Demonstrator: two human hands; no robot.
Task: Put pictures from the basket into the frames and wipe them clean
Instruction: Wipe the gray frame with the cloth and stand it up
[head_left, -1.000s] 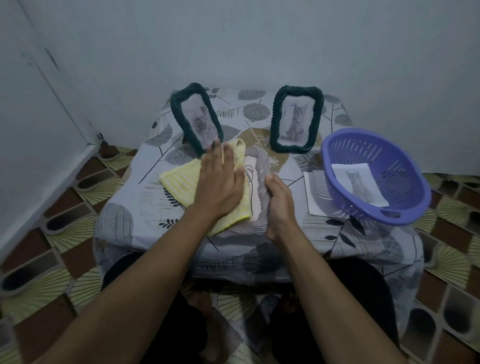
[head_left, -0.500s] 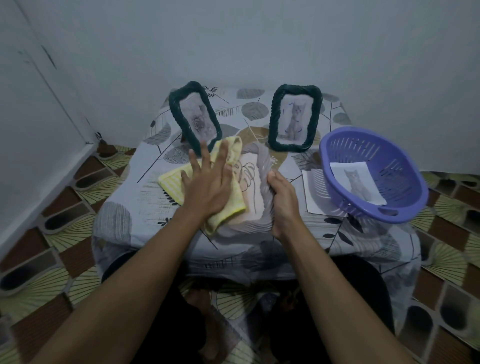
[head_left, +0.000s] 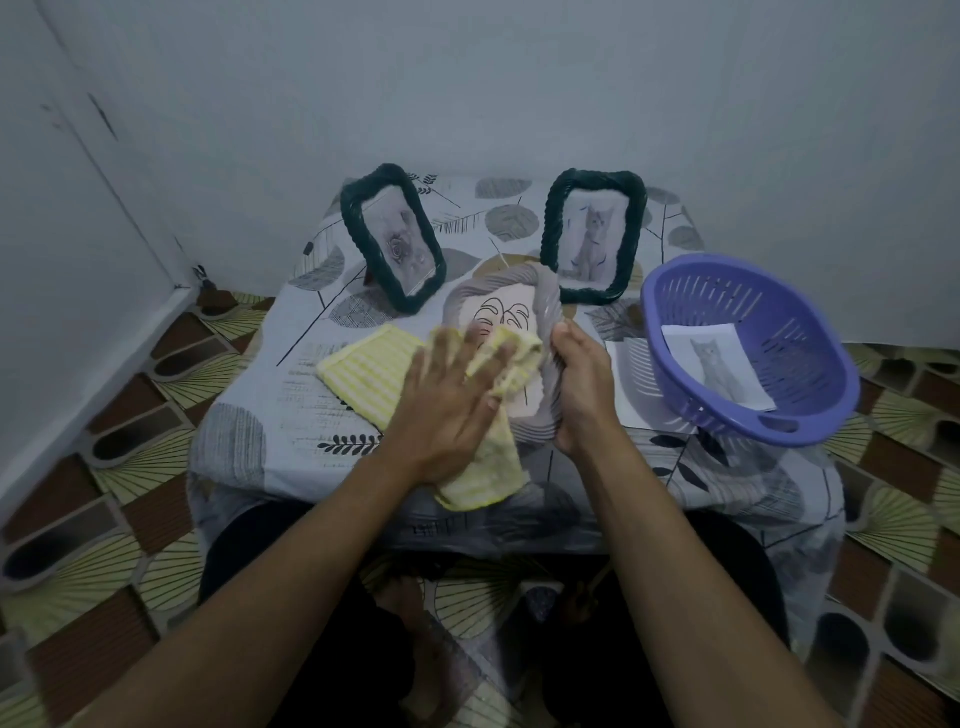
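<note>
So I'm watching the head cam feed here, and my left hand (head_left: 451, 402) is lying flat with the fingers spread, pressing the yellow cloth (head_left: 363, 371) down onto the grey frame (head_left: 546, 301). The fingertips are looking blurry. The grey frame is lying face up in the middle of the table (head_left: 260, 436), a bit toward the front edge, with a leaf line drawing (head_left: 503, 316) showing in it above the cloth. My right hand (head_left: 577, 387) is gripping the frame's right side, fingers curled round the rim. Two dark green frames are standing toward the back edge: the left one (head_left: 393, 236) is leaning over and holding a rose-looking picture, and the right one (head_left: 595, 235) is showing a cat. The purple basket (head_left: 748, 418) is sitting at the right edge of the table, tipped a bit, with one cat picture (head_left: 719, 366) lying inside it. A white sheet (head_left: 626, 387) is poking out from under the basket's left side, just beside my right hand. The cloth's loose end is hanging toward the front edge.
</note>
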